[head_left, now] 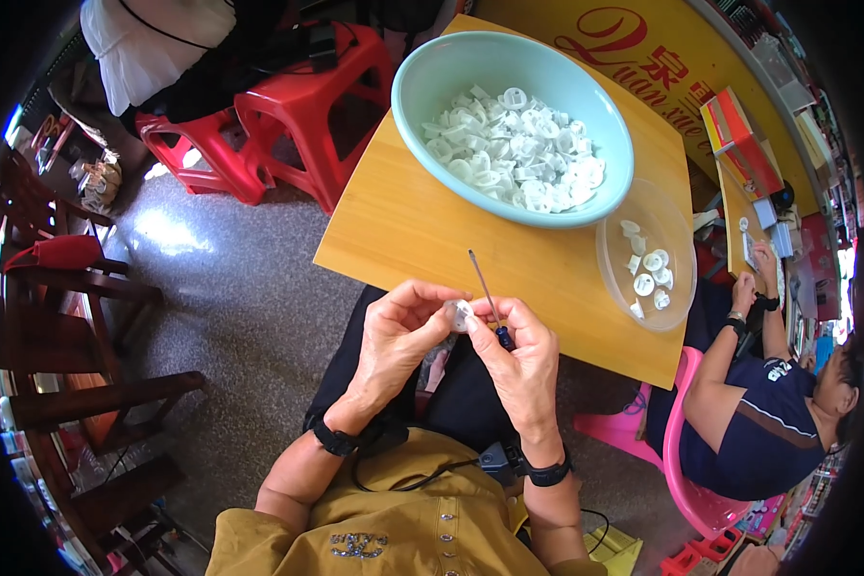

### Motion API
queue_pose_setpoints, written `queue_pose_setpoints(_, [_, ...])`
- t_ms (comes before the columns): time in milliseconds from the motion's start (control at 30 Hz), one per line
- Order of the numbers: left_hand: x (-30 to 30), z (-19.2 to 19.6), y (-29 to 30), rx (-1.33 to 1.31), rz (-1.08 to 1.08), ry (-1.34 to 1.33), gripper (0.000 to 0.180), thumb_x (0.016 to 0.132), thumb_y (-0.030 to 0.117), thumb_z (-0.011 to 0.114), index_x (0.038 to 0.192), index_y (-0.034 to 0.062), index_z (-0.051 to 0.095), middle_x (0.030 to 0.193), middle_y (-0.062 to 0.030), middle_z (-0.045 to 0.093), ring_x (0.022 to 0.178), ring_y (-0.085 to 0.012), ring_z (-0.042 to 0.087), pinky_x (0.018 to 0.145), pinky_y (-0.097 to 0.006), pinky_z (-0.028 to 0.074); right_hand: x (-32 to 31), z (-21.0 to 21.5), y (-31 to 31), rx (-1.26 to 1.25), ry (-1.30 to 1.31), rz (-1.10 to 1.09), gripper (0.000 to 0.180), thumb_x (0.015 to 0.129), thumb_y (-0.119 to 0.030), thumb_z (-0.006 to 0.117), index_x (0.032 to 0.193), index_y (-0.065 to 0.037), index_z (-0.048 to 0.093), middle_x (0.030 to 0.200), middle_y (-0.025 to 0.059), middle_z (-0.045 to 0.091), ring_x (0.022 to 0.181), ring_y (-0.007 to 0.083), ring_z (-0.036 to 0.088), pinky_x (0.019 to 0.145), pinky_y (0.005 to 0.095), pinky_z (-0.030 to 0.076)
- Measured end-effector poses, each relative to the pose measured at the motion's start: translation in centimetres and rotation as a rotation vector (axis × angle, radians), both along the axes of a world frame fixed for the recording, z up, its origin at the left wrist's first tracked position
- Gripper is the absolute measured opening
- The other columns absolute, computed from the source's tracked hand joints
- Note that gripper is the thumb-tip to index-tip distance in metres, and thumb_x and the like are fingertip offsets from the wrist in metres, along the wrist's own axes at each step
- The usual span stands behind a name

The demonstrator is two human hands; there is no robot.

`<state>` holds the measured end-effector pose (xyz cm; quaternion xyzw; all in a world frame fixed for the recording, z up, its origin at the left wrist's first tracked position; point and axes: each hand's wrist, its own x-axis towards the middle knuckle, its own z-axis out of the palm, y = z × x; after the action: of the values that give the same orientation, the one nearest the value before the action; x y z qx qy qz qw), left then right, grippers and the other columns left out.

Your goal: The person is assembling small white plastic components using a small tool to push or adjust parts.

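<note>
Between my two hands, just off the near edge of the table, is a small round white plastic piece (461,315). My left hand (400,331) pinches it from the left. The fingertips of my right hand (519,350) touch its right side. A thin screwdriver (480,274) with a dark blue handle is also held in my right hand, its shaft pointing up toward the table. On the table, a large pale turquoise basin (415,154) holds a heap of similar white pieces (518,144). A clear plastic tray (677,312) to its right carries several more.
The wooden table (384,230) lies ahead of me. Red plastic stools (307,106) stand at the far left, dark wooden chairs (106,394) along the left. A person (749,413) in a navy shirt sits on a pink chair (686,461) at right, working at another table.
</note>
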<state>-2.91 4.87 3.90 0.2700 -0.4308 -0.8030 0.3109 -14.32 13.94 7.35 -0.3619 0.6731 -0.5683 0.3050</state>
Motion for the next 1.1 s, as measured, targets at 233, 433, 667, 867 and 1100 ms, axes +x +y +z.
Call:
queue_pose_setpoints(233, [-0.3, 0.0, -0.3, 0.025, -0.048, 0.008, 0.018, 0.089, 0.001, 0.062, 0.107, 0.0, 0.06, 0.117, -0.0126, 0.063, 0.105, -0.0153, 0.061, 0.095, -0.03, 0.048, -0.6, -0.9, 0.1, -0.031, -0.247, -0.038, 0.012, 0.091, -0.007, 0.064, 0.099, 0.002, 0.063, 0.09, 0.0018, 0.065, 0.081, 0.0063, 0.058, 0.074, 0.0217, 0.048])
queue_pose_setpoints(433, [0.2, -1.1, -0.6, 0.126, -0.17, 0.157, 0.026, 0.089, 0.0, 0.064, 0.115, 0.0009, 0.059, 0.115, -0.007, 0.062, 0.106, -0.0132, 0.06, 0.091, -0.027, 0.051, -0.9, -0.1, 0.0, 0.007, -0.461, -0.059, 0.015, 0.091, -0.012, 0.065, 0.098, 0.001, 0.062, 0.091, 0.0015, 0.063, 0.084, 0.0058, 0.056, 0.076, 0.0206, 0.047])
queue_pose_setpoints(667, [-0.2, -1.6, -0.3, -0.046, -0.136, 0.142, 0.031, 0.085, -0.003, 0.066, 0.115, 0.0, 0.061, 0.115, -0.0074, 0.061, 0.106, -0.0147, 0.06, 0.091, -0.027, 0.051, -0.6, -0.4, -0.2, 0.019, -0.394, -0.081, 0.015, 0.089, -0.012, 0.068, 0.092, -0.001, 0.06, 0.083, -0.0016, 0.057, 0.078, 0.0041, 0.049, 0.069, 0.0195, 0.043])
queue_pose_setpoints(867, [-0.1, -1.8, -0.1, -0.023, -0.124, 0.099, 0.029, 0.085, -0.002, 0.067, 0.114, 0.0002, 0.062, 0.114, -0.0069, 0.061, 0.105, -0.0143, 0.06, 0.089, -0.027, 0.052, -0.5, -1.1, -0.2, -0.033, -0.305, -0.067, 0.014, 0.089, -0.011, 0.068, 0.093, -0.001, 0.059, 0.083, -0.0018, 0.056, 0.077, 0.0043, 0.048, 0.069, 0.0198, 0.043])
queue_pose_setpoints(1100, [-0.1, -1.9, -0.1, -0.035, -0.109, 0.069, 0.03, 0.086, 0.0, 0.066, 0.116, -0.0004, 0.063, 0.115, -0.0067, 0.061, 0.103, -0.0139, 0.06, 0.088, -0.027, 0.051, 0.0, -1.1, -0.5, 0.0, -0.122, -0.103, 0.013, 0.088, -0.008, 0.066, 0.092, 0.0, 0.056, 0.082, 0.0002, 0.057, 0.075, 0.0053, 0.05, 0.066, 0.0208, 0.044])
